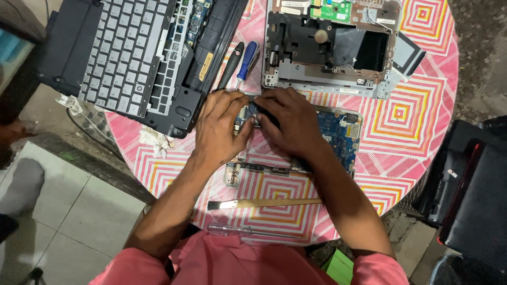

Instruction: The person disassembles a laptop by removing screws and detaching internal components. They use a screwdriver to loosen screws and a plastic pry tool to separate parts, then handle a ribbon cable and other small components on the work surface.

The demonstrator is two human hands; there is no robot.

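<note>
A blue laptop circuit board lies on a round table with a pink patterned cloth. My left hand rests on the board's left end, fingers bent over it. My right hand lies over the board's middle and pinches a small dark part between the two hands. The board's left half is hidden under my hands. A metal hinge bracket lies just below my wrists.
A dark laptop base with a grey keyboard hangs over the table's left edge. An opened laptop shell sits at the back. Two screwdrivers lie between them. A brush and a clear-handled screwdriver lie near me. A black case stands right.
</note>
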